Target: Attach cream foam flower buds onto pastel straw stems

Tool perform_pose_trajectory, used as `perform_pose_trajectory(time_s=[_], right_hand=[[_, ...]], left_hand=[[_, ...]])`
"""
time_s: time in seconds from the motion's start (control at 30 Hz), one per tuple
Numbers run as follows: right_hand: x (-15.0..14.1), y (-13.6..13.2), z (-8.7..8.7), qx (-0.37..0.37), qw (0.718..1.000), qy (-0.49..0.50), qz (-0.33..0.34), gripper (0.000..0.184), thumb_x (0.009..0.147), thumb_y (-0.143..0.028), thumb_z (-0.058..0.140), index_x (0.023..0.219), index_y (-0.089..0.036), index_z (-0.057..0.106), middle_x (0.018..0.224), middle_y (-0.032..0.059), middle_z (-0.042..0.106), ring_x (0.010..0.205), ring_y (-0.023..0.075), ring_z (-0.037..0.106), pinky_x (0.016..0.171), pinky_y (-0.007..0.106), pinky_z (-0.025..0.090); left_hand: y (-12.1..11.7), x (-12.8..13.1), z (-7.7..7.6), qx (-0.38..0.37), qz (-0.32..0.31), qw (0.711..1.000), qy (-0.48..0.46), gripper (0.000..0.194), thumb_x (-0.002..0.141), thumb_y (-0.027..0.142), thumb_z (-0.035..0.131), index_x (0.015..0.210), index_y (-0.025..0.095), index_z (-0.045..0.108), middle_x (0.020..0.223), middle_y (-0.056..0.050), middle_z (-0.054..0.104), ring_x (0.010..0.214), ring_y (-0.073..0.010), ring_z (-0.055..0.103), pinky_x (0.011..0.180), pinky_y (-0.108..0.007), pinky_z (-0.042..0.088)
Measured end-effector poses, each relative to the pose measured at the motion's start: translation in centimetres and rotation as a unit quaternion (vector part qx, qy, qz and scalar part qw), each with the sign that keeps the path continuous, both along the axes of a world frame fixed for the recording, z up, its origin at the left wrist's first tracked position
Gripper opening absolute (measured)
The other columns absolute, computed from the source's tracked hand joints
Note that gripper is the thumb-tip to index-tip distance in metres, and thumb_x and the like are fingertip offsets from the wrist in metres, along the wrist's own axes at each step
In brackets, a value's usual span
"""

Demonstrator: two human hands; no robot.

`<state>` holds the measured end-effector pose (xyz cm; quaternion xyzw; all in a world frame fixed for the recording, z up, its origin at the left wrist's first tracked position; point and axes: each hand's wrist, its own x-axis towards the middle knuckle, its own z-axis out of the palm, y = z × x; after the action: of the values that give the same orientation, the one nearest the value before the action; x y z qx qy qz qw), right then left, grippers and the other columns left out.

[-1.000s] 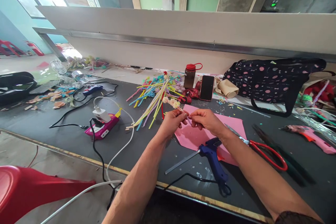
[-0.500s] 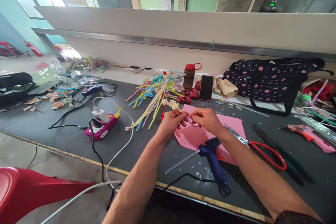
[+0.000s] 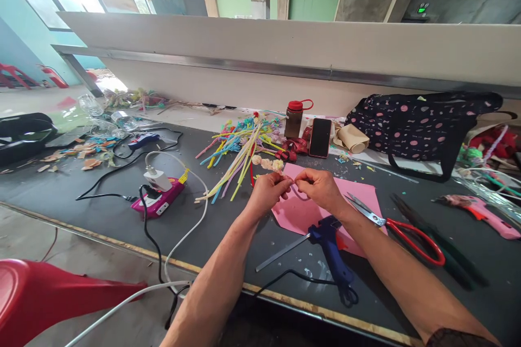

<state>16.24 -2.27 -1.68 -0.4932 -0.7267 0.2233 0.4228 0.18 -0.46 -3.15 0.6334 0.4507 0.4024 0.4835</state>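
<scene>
Above the pink sheet (image 3: 299, 211), my left hand (image 3: 269, 193) and my right hand (image 3: 319, 185) are close together, both pinched. Between their fingertips runs a pale purple pipe cleaner (image 3: 298, 193), bent in a small curve below. A row of cream fluffy blossoms (image 3: 266, 164) sticks out beyond my left hand; its lower end is hidden by the fingers. A blue hot glue gun (image 3: 331, 249) with a clear glue stick lies below my hands. Red-handled scissors (image 3: 415, 238) rest under and beside my right forearm, blades over the pink sheet.
Coloured pipe cleaners (image 3: 240, 146) lie fanned behind the left hand. A bottle (image 3: 293, 122), a phone (image 3: 319, 138) and a patterned bag (image 3: 411, 127) stand at the back. A magenta power strip (image 3: 158, 200) with cables is at left, a pink glue gun (image 3: 480, 214) at right.
The hands have shifted only slightly, and more of the cream blossoms shows beyond the left hand. Both hands keep their pinch.
</scene>
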Motion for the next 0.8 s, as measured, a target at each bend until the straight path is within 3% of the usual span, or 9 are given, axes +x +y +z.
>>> perform_pose_trajectory(time_s=[0.23,0.4,0.57,0.63,0.8], right_hand=[[0.1,0.3,0.1,-0.029,0.999,0.017,-0.005,0.023,0.071,-0.035,0.063,0.088,-0.019,0.063,0.081,0.0022,0.067,0.071,0.0158,0.060,0.064,0.026,0.044],[-0.4,-0.3,0.0,-0.021,0.999,-0.004,0.034,0.017,0.081,-0.031,0.050,0.078,-0.019,0.063,0.062,-0.0003,0.063,0.055,0.0121,0.056,0.057,0.024,0.043],[-0.8,0.1,-1.1,-0.199,0.972,0.084,0.091,0.024,0.083,-0.034,0.044,0.077,-0.017,0.059,0.049,-0.0022,0.057,0.038,0.0098,0.049,0.040,0.021,0.038],[-0.3,0.6,-1.3,-0.232,0.964,0.075,0.110,0.026,0.082,-0.035,0.045,0.073,-0.016,0.060,0.049,-0.0016,0.058,0.040,0.0102,0.051,0.041,0.021,0.039],[0.8,0.9,-0.4,-0.097,0.993,0.024,0.063,0.026,0.074,-0.034,0.061,0.095,-0.020,0.062,0.088,0.0040,0.068,0.078,0.0166,0.064,0.067,0.026,0.048]], left_hand=[[0.2,0.1,0.4,-0.059,0.064,0.977,-0.193,0.030,0.065,0.040,0.065,0.066,0.012,0.058,0.056,0.000,0.057,0.043,-0.0061,0.047,0.038,-0.018,0.030],[0.3,0.3,0.0,-0.045,0.080,0.974,-0.205,0.031,0.066,0.041,0.065,0.062,0.011,0.057,0.053,0.000,0.055,0.041,-0.0057,0.046,0.038,-0.019,0.030],[0.3,0.6,-0.5,-0.016,0.090,0.979,-0.184,0.028,0.067,0.039,0.064,0.066,0.012,0.060,0.057,-0.001,0.058,0.044,-0.0064,0.048,0.039,-0.018,0.032],[0.3,0.6,-0.6,-0.024,0.081,0.983,-0.162,0.027,0.066,0.039,0.064,0.065,0.012,0.060,0.056,-0.001,0.058,0.042,-0.0063,0.047,0.038,-0.018,0.031],[0.3,0.6,-0.5,-0.051,0.073,0.984,-0.152,0.027,0.066,0.039,0.063,0.063,0.013,0.057,0.055,-0.001,0.058,0.040,-0.0061,0.047,0.037,-0.018,0.030]])
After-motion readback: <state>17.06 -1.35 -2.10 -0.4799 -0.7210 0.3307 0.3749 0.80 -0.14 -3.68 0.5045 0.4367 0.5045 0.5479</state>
